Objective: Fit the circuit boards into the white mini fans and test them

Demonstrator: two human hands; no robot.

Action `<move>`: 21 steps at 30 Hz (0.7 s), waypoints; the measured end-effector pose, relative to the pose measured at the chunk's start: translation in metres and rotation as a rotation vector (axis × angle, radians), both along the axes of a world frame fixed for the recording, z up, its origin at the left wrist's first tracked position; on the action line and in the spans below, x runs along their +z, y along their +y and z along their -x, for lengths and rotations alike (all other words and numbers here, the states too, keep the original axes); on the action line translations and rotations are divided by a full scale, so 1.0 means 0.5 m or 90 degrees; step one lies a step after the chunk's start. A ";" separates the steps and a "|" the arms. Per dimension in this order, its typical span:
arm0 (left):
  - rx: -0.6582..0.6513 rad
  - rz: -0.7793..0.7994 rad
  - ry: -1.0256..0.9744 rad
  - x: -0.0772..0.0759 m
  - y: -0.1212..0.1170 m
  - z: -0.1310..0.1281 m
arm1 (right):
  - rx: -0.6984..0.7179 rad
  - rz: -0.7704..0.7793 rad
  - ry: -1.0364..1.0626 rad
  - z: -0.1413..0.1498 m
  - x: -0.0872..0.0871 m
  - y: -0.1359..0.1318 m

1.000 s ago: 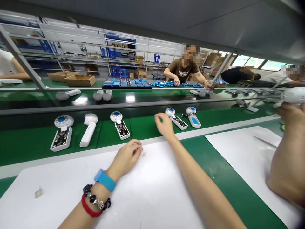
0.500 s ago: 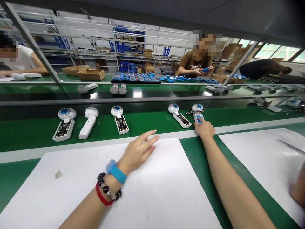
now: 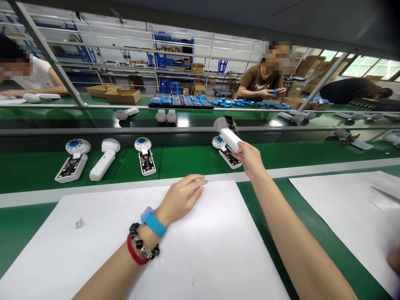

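Observation:
My right hand point(image 3: 251, 158) is closed on the handle of a white handheld fan point(image 3: 230, 139), lifted above the green belt and tilted. A dark part point(image 3: 231, 124) shows beside its round head. Below it on the belt lies another fan with an exposed circuit board point(image 3: 230, 158). My left hand point(image 3: 183, 196) rests on the white sheet point(image 3: 218, 233), fingers stretched out and holding nothing. Further left along the belt lie a fan with a bared board point(image 3: 146, 162), a white fan with its casing facing up point(image 3: 103, 165) and a third, open-backed fan point(image 3: 72, 166).
A metal rail point(image 3: 125, 131) runs behind the belt. Beyond it are a tray of blue parts point(image 3: 181, 101), cardboard boxes point(image 3: 123, 96) and co-workers. A small clear piece point(image 3: 79, 223) lies on my sheet. Another white sheet point(image 3: 350, 196) and part of a person's hand point(image 3: 393, 260) are at right.
My right hand has picked up the rightmost nearby fan and moved it left above the belt. The fans on the belt have shifted left. My left hand stays on the sheet.

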State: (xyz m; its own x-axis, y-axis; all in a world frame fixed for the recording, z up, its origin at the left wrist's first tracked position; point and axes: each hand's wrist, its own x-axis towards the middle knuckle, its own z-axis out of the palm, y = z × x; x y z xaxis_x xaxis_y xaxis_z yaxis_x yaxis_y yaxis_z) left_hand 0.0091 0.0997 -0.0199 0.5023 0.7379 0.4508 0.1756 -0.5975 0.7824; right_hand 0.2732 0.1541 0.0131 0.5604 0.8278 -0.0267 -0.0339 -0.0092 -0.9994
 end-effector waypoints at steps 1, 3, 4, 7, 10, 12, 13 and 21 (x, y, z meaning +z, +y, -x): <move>0.019 0.119 -0.056 -0.001 0.004 0.000 | 0.053 -0.013 0.033 0.037 0.004 0.000; 0.066 0.273 -0.136 -0.003 0.012 0.000 | 0.164 -0.023 0.094 0.109 0.006 -0.009; 0.087 0.303 -0.154 -0.003 0.017 -0.001 | 0.216 -0.022 0.119 0.143 0.004 -0.017; 0.125 0.351 -0.219 0.000 0.028 0.001 | 0.344 -0.018 0.160 0.219 -0.007 -0.050; 0.148 0.417 -0.321 0.000 0.033 0.009 | 0.467 -0.036 0.022 0.257 -0.019 -0.078; 0.178 0.440 -0.362 -0.002 0.034 0.016 | 0.536 -0.069 -0.117 0.264 -0.022 -0.087; 0.194 0.436 -0.367 -0.003 0.035 0.018 | 0.558 -0.086 -0.166 0.263 -0.022 -0.089; 0.147 0.386 -0.401 0.017 0.026 0.014 | 0.441 0.026 0.094 0.237 0.011 -0.073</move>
State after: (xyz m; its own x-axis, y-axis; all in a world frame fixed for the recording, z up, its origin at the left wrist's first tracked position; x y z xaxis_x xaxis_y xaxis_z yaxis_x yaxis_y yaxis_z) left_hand 0.0020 0.1127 -0.0112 0.1041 0.9902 0.0928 -0.3273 -0.0540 0.9434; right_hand 0.1547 0.1178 0.0187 -0.1062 0.9892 -0.1006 -0.1424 -0.1152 -0.9831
